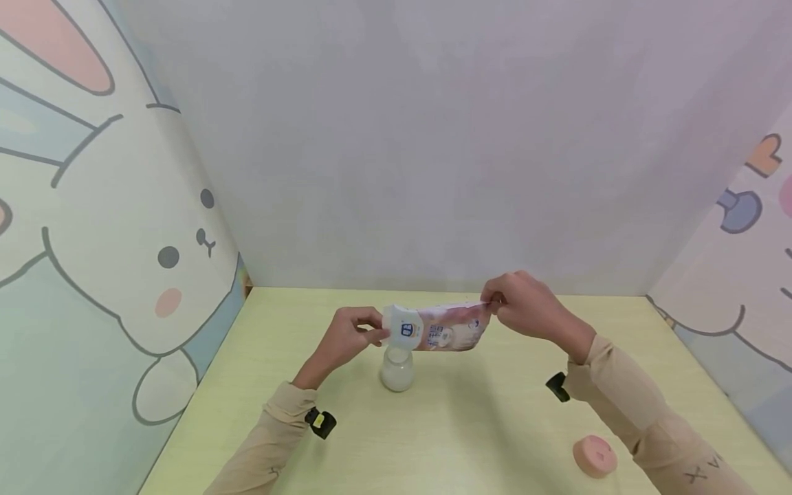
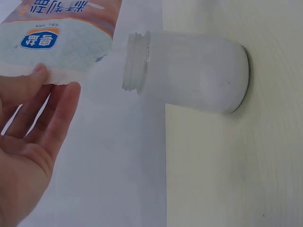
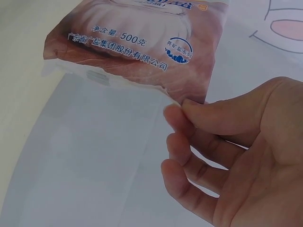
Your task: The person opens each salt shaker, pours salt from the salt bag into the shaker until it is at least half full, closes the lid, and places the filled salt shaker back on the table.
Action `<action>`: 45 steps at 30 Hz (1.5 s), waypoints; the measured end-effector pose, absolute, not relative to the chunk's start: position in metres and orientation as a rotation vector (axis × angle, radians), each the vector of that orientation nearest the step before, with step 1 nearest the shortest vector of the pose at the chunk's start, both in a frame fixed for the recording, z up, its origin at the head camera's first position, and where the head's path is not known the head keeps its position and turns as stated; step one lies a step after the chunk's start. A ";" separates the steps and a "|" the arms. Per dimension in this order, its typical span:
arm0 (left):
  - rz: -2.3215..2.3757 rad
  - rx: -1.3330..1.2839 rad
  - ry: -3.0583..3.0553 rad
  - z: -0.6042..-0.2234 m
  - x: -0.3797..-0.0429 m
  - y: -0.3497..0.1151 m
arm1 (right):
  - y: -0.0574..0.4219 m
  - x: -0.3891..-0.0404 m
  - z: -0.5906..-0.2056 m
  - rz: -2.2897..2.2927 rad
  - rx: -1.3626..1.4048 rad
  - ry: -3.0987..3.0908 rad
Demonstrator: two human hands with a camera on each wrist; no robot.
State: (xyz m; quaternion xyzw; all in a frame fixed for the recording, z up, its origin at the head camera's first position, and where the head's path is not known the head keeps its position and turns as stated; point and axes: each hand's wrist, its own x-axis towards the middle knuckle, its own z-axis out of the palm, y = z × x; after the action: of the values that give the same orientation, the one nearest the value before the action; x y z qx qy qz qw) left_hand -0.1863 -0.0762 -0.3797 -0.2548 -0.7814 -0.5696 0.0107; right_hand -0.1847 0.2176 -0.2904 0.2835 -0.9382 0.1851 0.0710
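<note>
A printed plastic bag of salt [image 1: 450, 328] is stretched sideways between the two hands, tilted with its white-and-blue end at the left. My left hand [image 1: 346, 337] pinches the edge at that end between thumb and fingers. At the opposite end, my right hand [image 1: 531, 306] pinches a corner, its other fingers curled loosely below in the right wrist view. Under the bag's left end stands an uncapped glass jar [image 2: 199, 71] with a threaded neck, whitish throughout. The bag's torn corner is close by the jar's mouth in the left wrist view.
A round pink lid [image 1: 595, 456] lies on the pale yellow table [image 1: 433, 426] at the front right, beside the right forearm. A plain grey wall [image 1: 396, 151] rises behind the table, with cartoon-printed panels on both sides. Black wrist straps [image 1: 320, 422] hang at the sleeves.
</note>
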 end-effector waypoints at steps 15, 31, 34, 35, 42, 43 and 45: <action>-1.788 -0.773 -2.441 -0.381 -0.185 -0.077 | 0.215 -0.183 -0.289 0.523 0.844 -2.821; -1.780 -0.728 -2.456 -0.382 -0.185 -0.076 | 0.214 -0.184 -0.292 0.514 0.847 -2.815; -1.783 -0.722 -2.451 -0.382 -0.185 -0.076 | 0.214 -0.184 -0.292 0.514 0.846 -2.815; -1.784 -0.720 -2.450 -0.382 -0.185 -0.076 | 0.214 -0.184 -0.292 0.514 0.845 -2.815; -1.786 -0.712 -2.452 -0.382 -0.184 -0.076 | 0.213 -0.184 -0.291 0.507 0.845 -2.816; -1.785 -0.713 -2.452 -0.382 -0.184 -0.076 | 0.213 -0.184 -0.291 0.508 0.844 -2.816; -1.782 -0.716 -2.452 -0.382 -0.184 -0.076 | 0.214 -0.183 -0.291 0.510 0.843 -2.815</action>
State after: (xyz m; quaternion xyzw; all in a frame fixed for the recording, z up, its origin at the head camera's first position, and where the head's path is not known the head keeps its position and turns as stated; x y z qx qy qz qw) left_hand -0.1842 -0.0759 -0.3815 -0.2299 -0.7872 -0.5721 0.0137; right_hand -0.1834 0.2135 -0.2910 0.2818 -0.9409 0.1706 0.0792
